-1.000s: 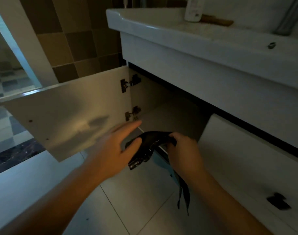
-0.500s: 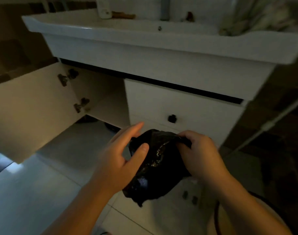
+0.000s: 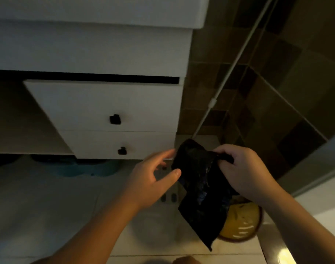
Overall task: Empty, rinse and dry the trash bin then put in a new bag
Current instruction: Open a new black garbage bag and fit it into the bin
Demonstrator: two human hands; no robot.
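Head view: both hands have carried the bag (image 3: 199, 189) rightward from the cabinet to above the yellow bin (image 3: 242, 223). Right hand (image 3: 244, 170) pinches its top edge; left hand (image 3: 153, 180) hovers spread, touching nothing (seemingly). Re-bagging step; next, find and open the mouth.

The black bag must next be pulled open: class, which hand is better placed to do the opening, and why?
Left. The right hand already pinches the black bag at its top in a firm grip, anchoring it. The left hand is free, fingers spread beside the bag's edge, ready to catch a layer.
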